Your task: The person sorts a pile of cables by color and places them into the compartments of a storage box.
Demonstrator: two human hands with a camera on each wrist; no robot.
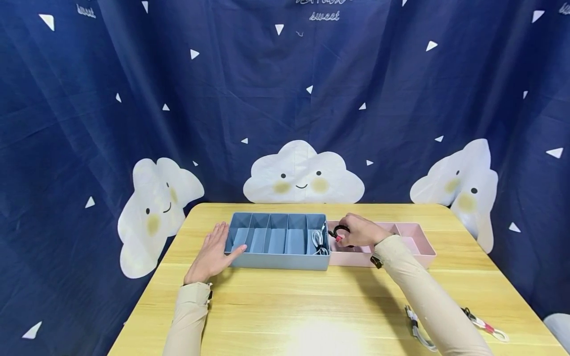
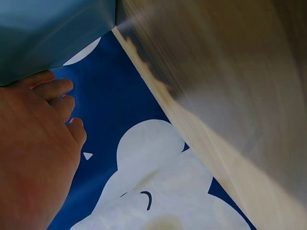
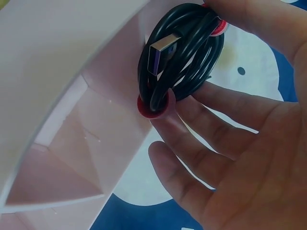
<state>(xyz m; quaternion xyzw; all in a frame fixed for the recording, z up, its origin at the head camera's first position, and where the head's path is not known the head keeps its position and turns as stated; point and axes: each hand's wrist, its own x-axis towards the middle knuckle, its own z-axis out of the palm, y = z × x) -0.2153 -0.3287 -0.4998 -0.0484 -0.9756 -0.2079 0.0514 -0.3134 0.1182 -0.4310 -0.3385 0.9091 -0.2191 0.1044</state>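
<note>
— What am I looking at, biggest first?

— The table (image 1: 285,306), then the blue tray (image 1: 278,260) in the middle of it, which I'm using as the landmark. The pink tray (image 1: 423,244) is butting against its right end.

— And the hands?

— My left hand (image 1: 213,251) is lying flat against the blue tray's left wall, fingers straight. My right hand (image 1: 361,230) is pinching the black cable (image 3: 180,55), coiled, over the pink tray just right of the blue one.

— Risks?

— I'm guessing the coil could spring loose if the pinch eases, or the plug could catch on the tray wall.
</note>
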